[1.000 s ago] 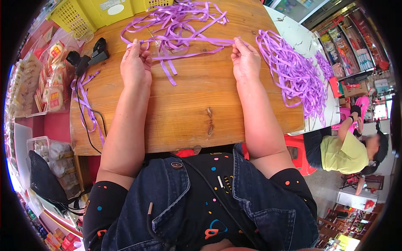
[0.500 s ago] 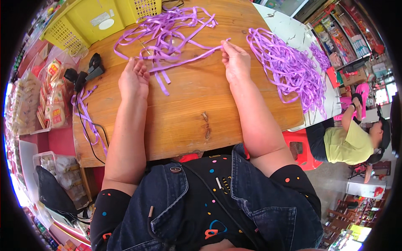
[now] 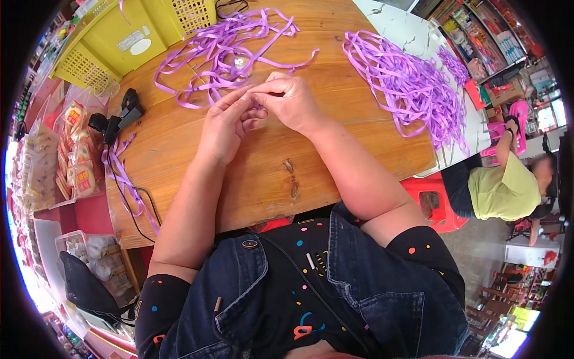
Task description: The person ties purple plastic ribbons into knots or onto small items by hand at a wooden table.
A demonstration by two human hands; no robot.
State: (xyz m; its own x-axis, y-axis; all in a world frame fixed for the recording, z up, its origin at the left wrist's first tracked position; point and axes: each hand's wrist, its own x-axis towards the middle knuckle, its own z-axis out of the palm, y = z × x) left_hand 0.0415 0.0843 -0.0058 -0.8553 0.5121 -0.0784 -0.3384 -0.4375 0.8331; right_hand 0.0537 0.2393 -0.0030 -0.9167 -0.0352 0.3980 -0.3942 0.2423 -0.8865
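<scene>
Pinching ribbon point(image 3: 258, 108): left hand point(image 3: 226, 127), right hand point(image 3: 294, 106), close together.
Ribbon pile point(image 3: 230, 30): I'd keep its loops clear.

Ribbon pile point(image 3: 409, 90) on tbl point(image 3: 263, 179), R side; loose ribbons point(image 3: 222, 42) far ctr-L; crate point(image 3: 158, 33) to their L.

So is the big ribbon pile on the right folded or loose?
Loose: the big ribbon pile is a tangle of overlapping purple loops.
</scene>
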